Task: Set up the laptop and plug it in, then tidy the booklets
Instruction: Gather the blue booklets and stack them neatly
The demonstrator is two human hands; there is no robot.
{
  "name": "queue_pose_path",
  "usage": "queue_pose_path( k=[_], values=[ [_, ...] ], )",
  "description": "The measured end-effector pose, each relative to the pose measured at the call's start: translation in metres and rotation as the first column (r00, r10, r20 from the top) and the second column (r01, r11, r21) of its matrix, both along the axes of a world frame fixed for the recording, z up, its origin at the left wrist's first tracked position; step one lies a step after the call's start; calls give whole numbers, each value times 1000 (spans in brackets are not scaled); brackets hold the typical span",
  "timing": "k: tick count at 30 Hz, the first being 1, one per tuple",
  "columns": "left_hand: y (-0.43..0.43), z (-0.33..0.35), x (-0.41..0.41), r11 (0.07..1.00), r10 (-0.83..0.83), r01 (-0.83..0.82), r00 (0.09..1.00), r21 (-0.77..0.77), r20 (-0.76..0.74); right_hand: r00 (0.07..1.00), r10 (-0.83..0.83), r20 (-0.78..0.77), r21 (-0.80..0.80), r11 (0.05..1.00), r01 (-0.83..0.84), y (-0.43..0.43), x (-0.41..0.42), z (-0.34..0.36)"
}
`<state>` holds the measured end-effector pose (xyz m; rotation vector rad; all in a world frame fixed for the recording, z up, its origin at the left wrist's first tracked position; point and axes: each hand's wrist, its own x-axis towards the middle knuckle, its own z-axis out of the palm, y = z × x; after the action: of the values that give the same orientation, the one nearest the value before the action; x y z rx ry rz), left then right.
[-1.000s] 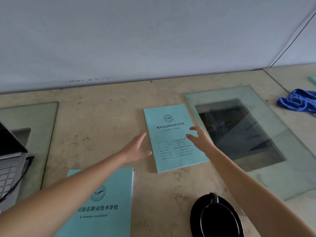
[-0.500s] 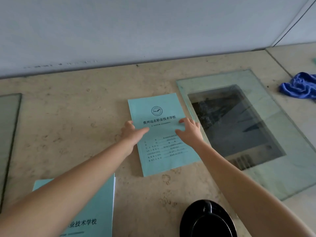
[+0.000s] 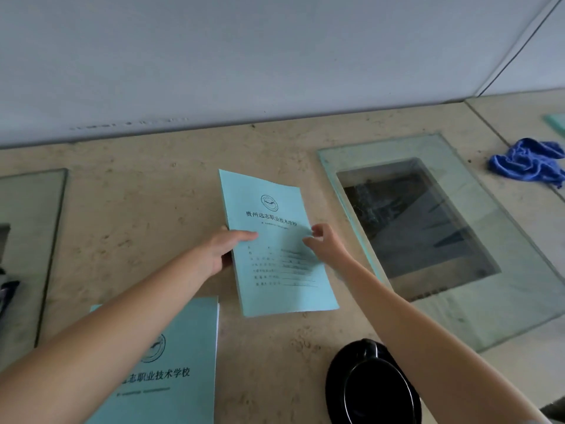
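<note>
From the head view, the thin pale-teal paper booklet (image 3: 276, 243) left of the glass floor panel (image 3: 443, 240) has just tilted. The left hand (image 3: 221, 250) now grips its spine and the right hand (image 3: 324, 244) pinches its opposite edge, so tidying is probably beginning.

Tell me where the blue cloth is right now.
In the head view the blue cloth lies crumpled at the far right of the stone counter, just beyond the glass panel.

We see a pale blue booklet (image 3: 276, 243), cover up with dark printed text, slightly tilted on the beige counter. A matching second booklet (image 3: 171, 368) lies nearer, lower left.
</note>
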<state>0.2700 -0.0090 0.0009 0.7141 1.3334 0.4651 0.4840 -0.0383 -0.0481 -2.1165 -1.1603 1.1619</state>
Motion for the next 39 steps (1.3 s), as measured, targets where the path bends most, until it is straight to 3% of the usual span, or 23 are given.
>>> queue_pose_path(
  k=[3,6,9,13,18,26,30,39],
  values=[
    [-13,28,-21,993,-106,105,994,60,20,986,-17,-165,-106,994,0,-22,-21,12],
    [-30,51,-46,972,-205,202,979,117,15,912,-101,-399,-231,973,7,-42,-41,25],
    [-50,60,-77,953,-244,250,968,171,-56,882,-41,-470,-178,983,-49,-60,-51,29],
    [-77,53,-132,954,-251,266,961,137,-118,898,47,-438,-118,987,-109,-87,-70,37],
    [-111,26,-191,955,-280,293,941,39,-192,904,274,-327,-161,927,-339,-121,-112,41],
    [-158,-7,-244,940,-334,340,904,-26,-265,858,338,-388,-288,839,-461,-165,-157,33],
    [-177,-24,-266,916,-383,401,866,-12,-322,873,383,-302,-312,826,-470,-180,-174,27],
    [-188,-40,-288,751,-463,659,565,36,-683,873,487,14,-256,846,-468,-187,-193,20]
  ],
)
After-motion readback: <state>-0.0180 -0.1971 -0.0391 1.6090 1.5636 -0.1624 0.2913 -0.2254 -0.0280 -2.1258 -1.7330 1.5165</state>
